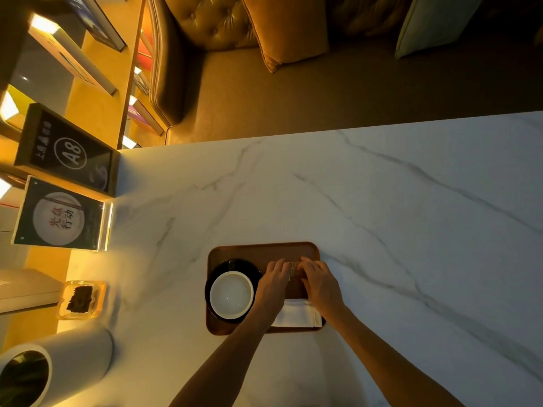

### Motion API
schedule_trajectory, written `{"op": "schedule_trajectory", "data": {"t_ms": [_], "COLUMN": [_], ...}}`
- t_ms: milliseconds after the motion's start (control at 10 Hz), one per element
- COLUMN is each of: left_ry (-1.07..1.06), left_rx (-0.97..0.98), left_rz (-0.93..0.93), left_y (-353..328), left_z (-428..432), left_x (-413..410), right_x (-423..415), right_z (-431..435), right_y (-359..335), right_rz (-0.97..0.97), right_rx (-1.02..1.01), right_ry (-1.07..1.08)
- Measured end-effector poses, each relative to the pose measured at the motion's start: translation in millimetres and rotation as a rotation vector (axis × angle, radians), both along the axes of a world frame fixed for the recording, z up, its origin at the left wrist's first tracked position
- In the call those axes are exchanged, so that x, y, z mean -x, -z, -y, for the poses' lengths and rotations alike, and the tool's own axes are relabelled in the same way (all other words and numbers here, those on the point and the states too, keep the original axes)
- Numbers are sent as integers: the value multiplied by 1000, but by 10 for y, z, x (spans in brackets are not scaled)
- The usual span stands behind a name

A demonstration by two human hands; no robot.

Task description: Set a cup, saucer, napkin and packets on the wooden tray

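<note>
A brown wooden tray lies on the marble table near me. On its left side a white cup stands on a black saucer. A folded white napkin lies at the tray's near right corner. My left hand and my right hand meet over the tray's right half, fingers pinching small packets between them. The packets are mostly hidden by my fingers.
The white marble table stretches far to the right and ahead. At the left stand a table sign marked A8, a framed card, a small glass dish and a white cylinder container. A sofa lies beyond the table.
</note>
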State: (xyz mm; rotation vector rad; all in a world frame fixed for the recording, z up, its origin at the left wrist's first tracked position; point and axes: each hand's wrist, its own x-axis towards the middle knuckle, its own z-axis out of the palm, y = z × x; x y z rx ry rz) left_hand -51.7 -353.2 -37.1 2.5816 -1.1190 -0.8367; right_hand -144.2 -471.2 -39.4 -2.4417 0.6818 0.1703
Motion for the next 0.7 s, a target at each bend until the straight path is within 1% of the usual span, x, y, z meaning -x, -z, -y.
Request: {"op": "schedule_trajectory", "data": {"t_ms": [100, 300, 400, 500, 600, 700], "left_ry": [7, 11, 19, 13, -18, -64], "left_rx": [5, 13, -4, -7, 3, 49], "left_rz": [3, 21, 11, -1, -24, 5], "left_y": [12, 29, 12, -19, -143, -244], "left_z": [-7, -17, -13, -19, -58, -109], "left_x": [-3, 13, 6, 16, 31, 59], "right_x": [1, 31, 21, 16, -3, 40], "right_z": [-17, 2, 24, 43, 44, 29], "right_y": [-6, 11, -6, -10, -141, -254], "right_rz": [16, 14, -7, -72, -102, -63], "right_rx": [-2, -20, -42, -68, -82, -54], "right_ry": [25, 0, -23, -66, -59, 22]}}
